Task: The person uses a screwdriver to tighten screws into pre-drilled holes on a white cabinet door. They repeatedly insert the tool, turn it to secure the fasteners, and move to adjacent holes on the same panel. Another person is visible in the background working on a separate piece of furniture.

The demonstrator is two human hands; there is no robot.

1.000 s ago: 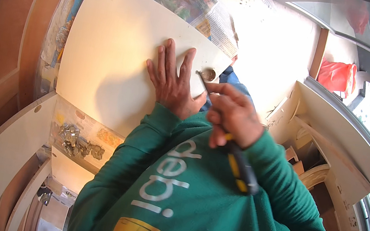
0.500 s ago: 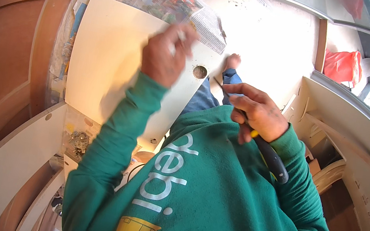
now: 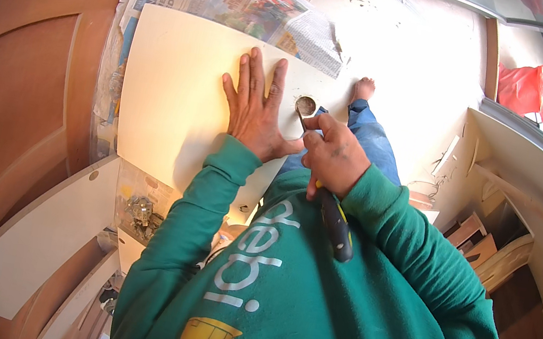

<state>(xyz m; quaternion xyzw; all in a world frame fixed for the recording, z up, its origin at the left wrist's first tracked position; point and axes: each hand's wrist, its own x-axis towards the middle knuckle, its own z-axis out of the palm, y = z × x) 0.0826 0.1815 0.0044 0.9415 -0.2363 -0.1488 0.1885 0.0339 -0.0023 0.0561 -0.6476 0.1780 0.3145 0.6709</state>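
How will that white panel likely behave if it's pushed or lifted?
Likely stiff: the white panel looks like solid board, with a round recess in it. Probably unwieldy to lift, being broad and flat. It might slide where it overlaps the newspaper.

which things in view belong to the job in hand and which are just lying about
In the job:
- pale board, left hand spread on it
- round hole in the board
- black-and-yellow hand tool, in the right hand, tip by the hole

Seemingly just lying about:
- pile of metal parts
- red bag
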